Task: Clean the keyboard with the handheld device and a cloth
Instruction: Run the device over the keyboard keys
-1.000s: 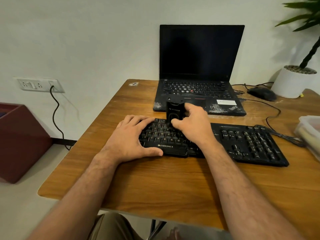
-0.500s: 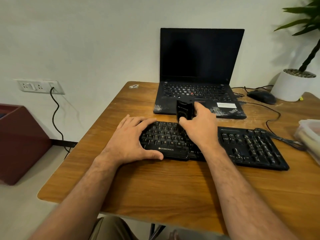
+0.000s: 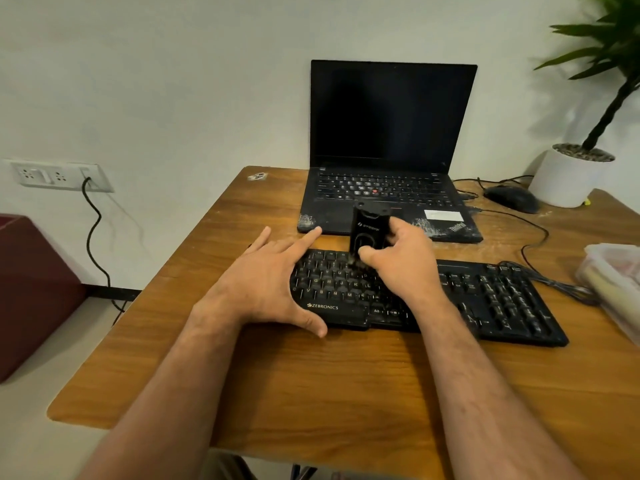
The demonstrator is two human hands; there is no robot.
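A black Zebronics keyboard (image 3: pixel 491 299) lies across the middle of the wooden table (image 3: pixel 311 382). My right hand (image 3: pixel 405 265) grips a black handheld device (image 3: pixel 367 230), held upright with its lower end down on the keys of the upper middle rows. My left hand (image 3: pixel 266 285) rests on the keyboard's left end, fingers spread and lifted, thumb along the front edge. No cloth is in view.
An open black laptop (image 3: pixel 388 147) stands right behind the keyboard, with dust on its palm rest. A black mouse (image 3: pixel 512 197) and a white plant pot (image 3: pixel 568 178) sit at the back right. A plastic container (image 3: pixel 613 282) is at the right edge. Cables run behind the keyboard.
My right hand has shifted the device slightly along the upper key rows. The fingers of my left hand have lifted and spread from lying flat on the keyboard's left end.
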